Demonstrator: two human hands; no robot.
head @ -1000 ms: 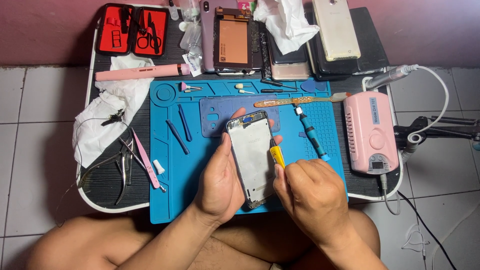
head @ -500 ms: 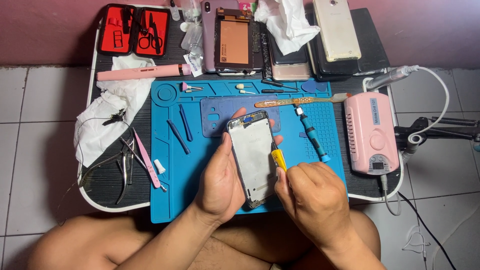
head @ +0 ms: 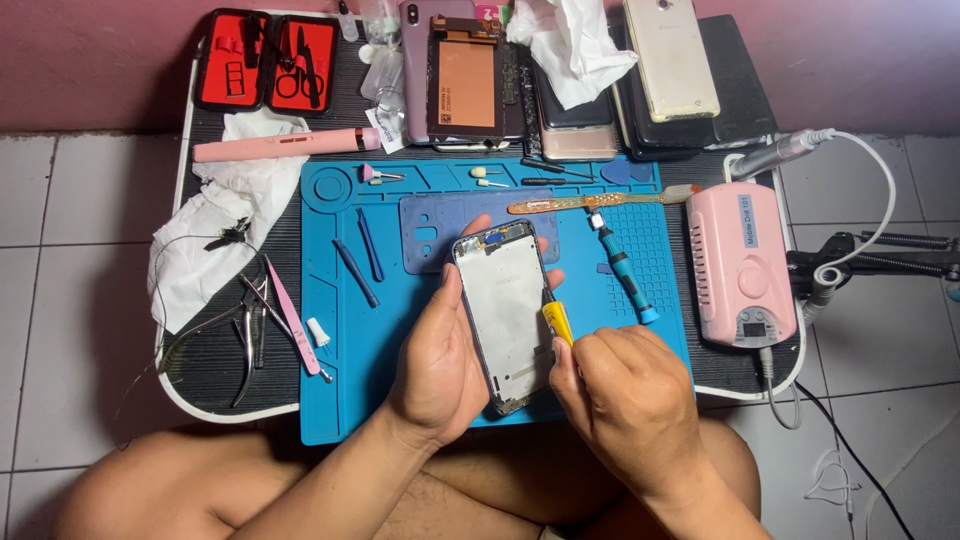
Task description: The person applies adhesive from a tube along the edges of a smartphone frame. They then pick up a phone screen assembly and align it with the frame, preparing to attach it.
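Observation:
My left hand (head: 437, 365) grips an opened phone frame (head: 505, 310) by its left edge and holds it just above the blue work mat (head: 345, 345). The frame's pale inner plate faces up, with a small blue part at its top end. My right hand (head: 625, 400) is shut on a yellow-handled tool (head: 556, 322), whose tip touches the frame's right edge about halfway along.
On the mat lie a grey-blue phone back cover (head: 435, 228), a toothbrush (head: 590, 202), a blue screwdriver (head: 622, 270) and two thin blue tools (head: 360, 258). A pink drill box (head: 742, 262) stands right. Pliers and pink tweezers (head: 290, 315) lie left; several phones (head: 560, 75) and a red tool case (head: 265, 60) sit behind.
My right hand and the yellow tool have slid slightly down along the frame's right edge. My left hand has kept its hold on the frame.

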